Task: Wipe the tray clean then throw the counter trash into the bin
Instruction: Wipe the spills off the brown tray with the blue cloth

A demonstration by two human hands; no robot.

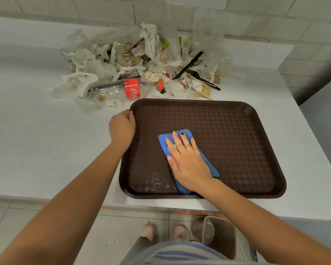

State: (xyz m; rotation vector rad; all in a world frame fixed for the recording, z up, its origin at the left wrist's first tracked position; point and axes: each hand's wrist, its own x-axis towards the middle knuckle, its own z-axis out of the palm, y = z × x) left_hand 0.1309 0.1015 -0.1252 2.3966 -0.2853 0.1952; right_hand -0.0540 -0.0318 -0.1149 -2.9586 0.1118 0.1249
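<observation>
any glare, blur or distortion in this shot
Head view: wide-angle bending curves the counter edge and wall tiles; light is soft and even, shadows faint; no harsh glare on the tray, so its smear reads clearly; the trash pile looks slightly soft.

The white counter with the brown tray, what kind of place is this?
Probably a canteen or fast-food place. The counter holds a brown serving tray and a trash heap of used napkins, wrappers and black plastic cutlery, with a bin on the floor below.
</observation>
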